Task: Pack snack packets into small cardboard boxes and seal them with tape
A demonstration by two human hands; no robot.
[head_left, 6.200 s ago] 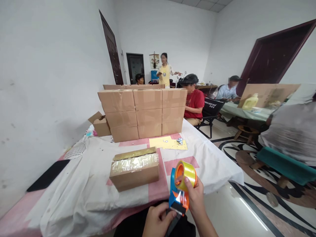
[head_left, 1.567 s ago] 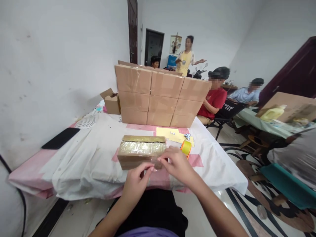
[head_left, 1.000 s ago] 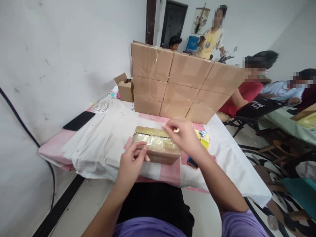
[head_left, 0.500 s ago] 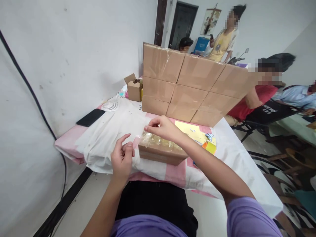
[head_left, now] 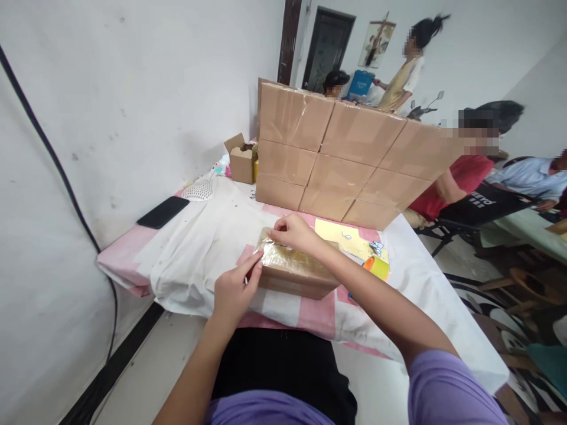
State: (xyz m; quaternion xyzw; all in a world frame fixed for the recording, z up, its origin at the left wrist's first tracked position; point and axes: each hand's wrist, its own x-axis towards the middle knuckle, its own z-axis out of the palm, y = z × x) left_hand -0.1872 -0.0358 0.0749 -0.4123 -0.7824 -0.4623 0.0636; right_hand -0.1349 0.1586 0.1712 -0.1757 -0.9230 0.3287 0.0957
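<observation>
While left hand (head_left: 233, 292) and right hand (head_left: 292, 231) pinch one tape strip (head_left: 267, 252) on one carton (head_left: 296, 277) at the bench (head_left: 195, 254) near edge, nine stacked cartons (head_left: 345, 159) at far edge, open cloth left.

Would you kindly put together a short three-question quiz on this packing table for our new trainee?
1. True or false: the tape dispenser lies on the table to the right of the small cardboard box, and neither hand touches it.
2. The left hand and the right hand pinch clear tape at which part of the small cardboard box? A) left end B) right end C) underside
3. Fill in: the stacked boxes form a wall ___ rows high.
Key: 1 true; 2 A; 3 three.
</observation>
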